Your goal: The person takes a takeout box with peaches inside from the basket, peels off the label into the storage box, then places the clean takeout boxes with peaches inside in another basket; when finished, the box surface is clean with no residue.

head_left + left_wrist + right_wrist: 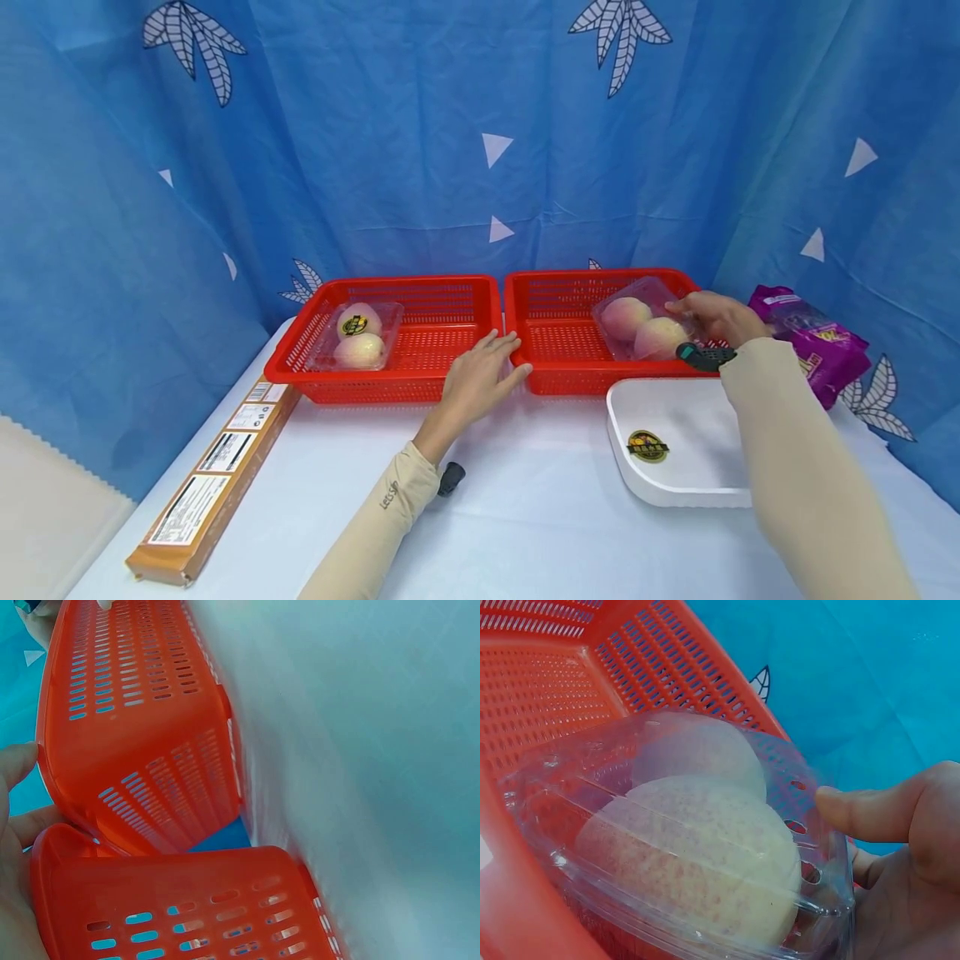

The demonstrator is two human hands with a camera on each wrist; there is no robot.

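— What is held by the right hand (716, 317)?

— A clear clamshell of two peaches (643, 327) is gripped at its right end, thumb on the lid, in the right red basket (558, 333), over that basket's right part.

— And the left hand (480, 375)?

— It is laid flat, fingers straight, where the right basket and the left red basket (435, 333) meet. A second peach clamshell (358, 335) is seen in the left basket.

— What else is on the table (525, 517)?

— A white tray (675, 446), a purple packet (813, 342) at far right, a long brown box (210, 479) at left.
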